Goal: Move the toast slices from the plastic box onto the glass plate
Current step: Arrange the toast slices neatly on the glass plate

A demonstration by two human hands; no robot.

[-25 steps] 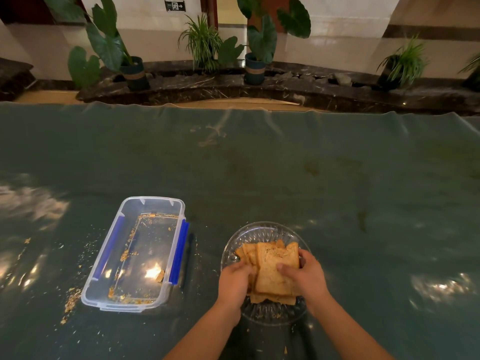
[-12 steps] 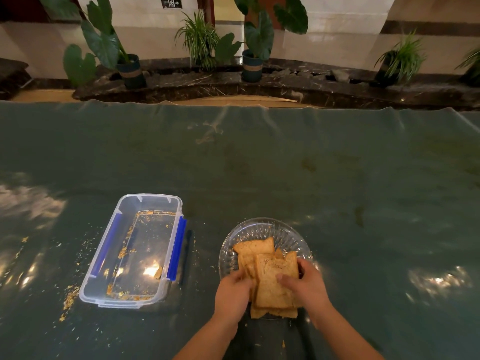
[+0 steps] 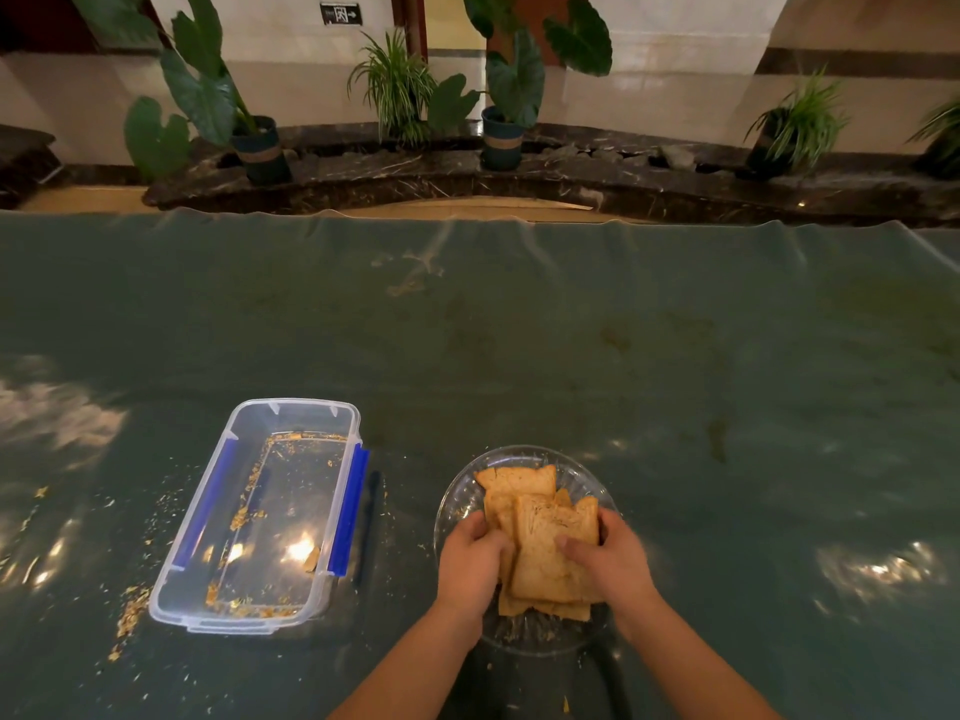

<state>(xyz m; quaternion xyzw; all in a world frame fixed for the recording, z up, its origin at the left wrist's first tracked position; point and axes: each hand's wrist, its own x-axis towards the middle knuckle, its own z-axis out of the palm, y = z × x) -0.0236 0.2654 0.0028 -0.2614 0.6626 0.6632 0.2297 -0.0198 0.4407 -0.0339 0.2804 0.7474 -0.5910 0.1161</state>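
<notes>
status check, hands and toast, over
Left hand and right hand both gripping the toast stack over glass plate. Plastic box holds crumbs only. Nothing blocking.

Green table — potted plants behind

The browned toast slices are lying in an overlapping stack on the round clear glass plate, one slice jutting toward the far rim. The clear plastic box with blue side clips is sitting open well left of the plate, holding only crumbs.
</notes>
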